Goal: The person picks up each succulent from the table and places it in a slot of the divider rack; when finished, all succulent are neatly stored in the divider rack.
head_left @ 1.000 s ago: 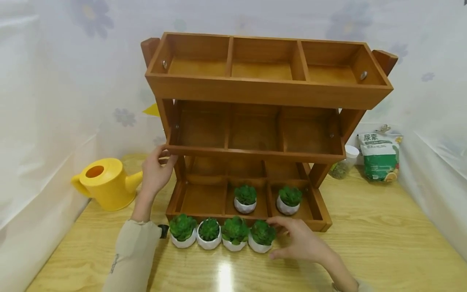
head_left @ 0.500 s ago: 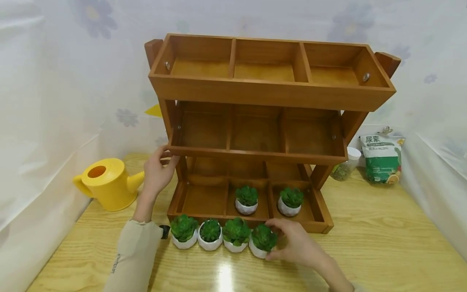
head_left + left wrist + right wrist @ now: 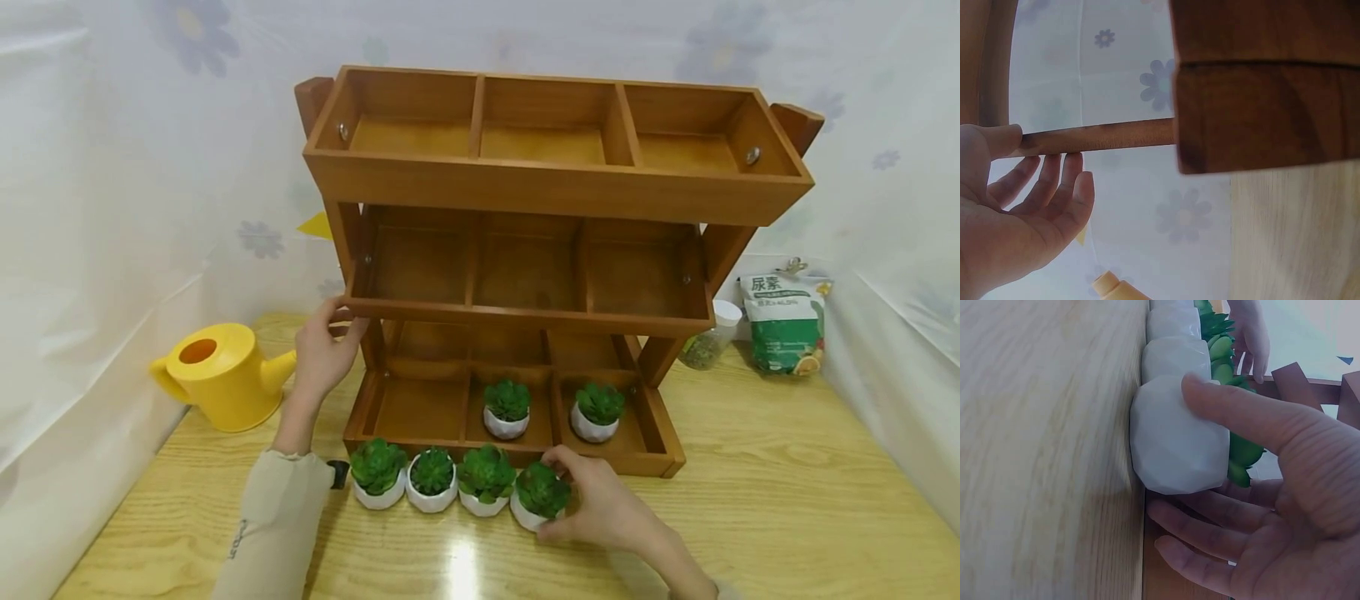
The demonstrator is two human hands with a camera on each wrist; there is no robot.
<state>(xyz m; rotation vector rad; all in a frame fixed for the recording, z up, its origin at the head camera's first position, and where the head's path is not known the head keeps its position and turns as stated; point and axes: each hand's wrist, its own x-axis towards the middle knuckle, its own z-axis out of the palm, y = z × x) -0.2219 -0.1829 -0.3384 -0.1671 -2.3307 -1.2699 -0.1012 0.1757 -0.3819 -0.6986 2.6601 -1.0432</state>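
A three-tier wooden plant stand (image 3: 558,190) with divided trays stands on the table. My left hand (image 3: 327,346) holds the left end of its middle tier; in the left wrist view, thumb and fingers pinch a thin wooden bar (image 3: 1100,135). My right hand (image 3: 600,506) grips the rightmost potted succulent (image 3: 542,492) of a front row, thumb on its white faceted pot (image 3: 1175,437) and fingers round the far side. The pot rests on the table. Left of it stand three more potted succulents (image 3: 486,475). The bottom tier holds one succulent (image 3: 506,408) in its middle compartment and another (image 3: 597,412) in its right.
A yellow watering can (image 3: 225,375) stands left of the stand. Behind its right side are a white-lidded jar (image 3: 711,337) and a green and white bag (image 3: 785,325) with a clip. White flowered sheeting surrounds the wood-grain table (image 3: 787,492).
My right hand has closed in on the rightmost succulent and now grips its pot, which has shifted slightly toward the front. My left hand keeps its hold on the stand.
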